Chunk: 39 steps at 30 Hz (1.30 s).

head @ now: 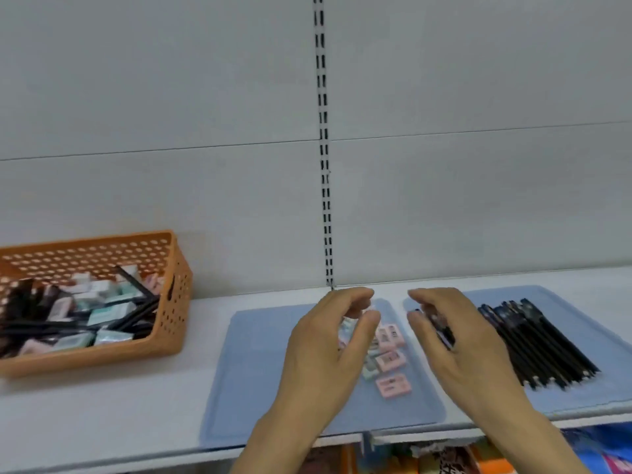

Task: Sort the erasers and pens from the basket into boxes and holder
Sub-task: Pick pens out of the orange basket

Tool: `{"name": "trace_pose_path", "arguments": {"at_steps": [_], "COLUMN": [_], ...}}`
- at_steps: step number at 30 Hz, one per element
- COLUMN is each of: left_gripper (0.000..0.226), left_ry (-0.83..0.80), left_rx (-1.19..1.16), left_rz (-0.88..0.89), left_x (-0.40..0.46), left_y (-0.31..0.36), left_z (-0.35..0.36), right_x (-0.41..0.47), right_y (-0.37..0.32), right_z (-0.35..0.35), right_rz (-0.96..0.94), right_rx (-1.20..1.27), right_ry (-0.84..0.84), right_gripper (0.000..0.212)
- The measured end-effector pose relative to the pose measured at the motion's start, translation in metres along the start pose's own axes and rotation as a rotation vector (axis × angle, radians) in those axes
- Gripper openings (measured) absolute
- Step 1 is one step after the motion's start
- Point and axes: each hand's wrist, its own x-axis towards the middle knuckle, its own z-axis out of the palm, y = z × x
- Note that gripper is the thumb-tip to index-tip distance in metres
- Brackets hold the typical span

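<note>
Orange plastic, the basket point(102, 302) sits at the left of the white shelf point(102, 405) and still holds a jumble of erasers and black pens, so by my reading the sort is only partly done. 2 pale blue trays lie to its right: the left tray point(256, 371) carries a small cluster of pink and mint erasers point(391, 360), and the right tray point(581, 388) a neat row of black pens point(533, 347). The left hand point(325, 343) hovers over the erasers with fingers curled; something pale shows near its fingertips, but I cannot tell whether it is held or lying beneath. The right hand point(458, 343) curls round what looks like 1 or more dark pens, just beside the row. Most of the basket's load remains to be moved
</note>
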Motion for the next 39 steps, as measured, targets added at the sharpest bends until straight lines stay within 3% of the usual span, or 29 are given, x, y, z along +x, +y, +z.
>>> {"name": "trace_pose_path", "arguments": {"at_steps": [6,14,17,21,24,27,32,35,39], "left_gripper": [0.020,0.016,0.024,0.034,0.036,0.035,0.021,0.015,0.031], "left_ry": [0.164,0.333,0.270,0.100,-0.033,-0.036,0.192,0.296,0.216], "left_rx": [0.096,0.240,0.438,0.632,0.664,0.555,0.081,-0.199,-0.578], "left_rz": [-0.013,-0.108,-0.185,-0.250,-0.239,-0.230,-0.345,-0.434,-0.476], "left_x": [-0.020,-0.051,-0.055,-0.051,-0.048,-0.048,-0.057,-0.058,-0.035], "left_y": [-0.029,-0.095,-0.124,-0.151,-0.161,-0.163,-0.150,-0.138,-0.131], "left_z": [-0.108,-0.257,-0.298,-0.332,-0.341,-0.345,-0.344,-0.337,-0.334], "right_x": [0.013,0.043,0.063,0.082,0.086,0.089,0.105,0.102,0.076], "right_y": [-0.080,-0.210,-0.247,-0.265,-0.268,-0.272,-0.291,-0.309,-0.335], "right_z": [0.078,0.180,0.217,0.262,0.276,0.274,0.242,0.236,0.252], "right_rz": [-0.124,-0.476,-0.588,-0.571,-0.614,-0.700,-0.613,-0.406,-0.367], "right_rx": [0.176,0.215,-0.022,-0.694,-0.899,-0.941,-0.756,-0.418,0.058], "right_ry": [-0.076,-0.183,-0.367,-0.677,-0.735,-0.696,-0.503,-0.674,-0.844], "right_gripper": [0.013,0.018,0.024,0.045,0.038,0.025,0.021,0.024,0.022]}}
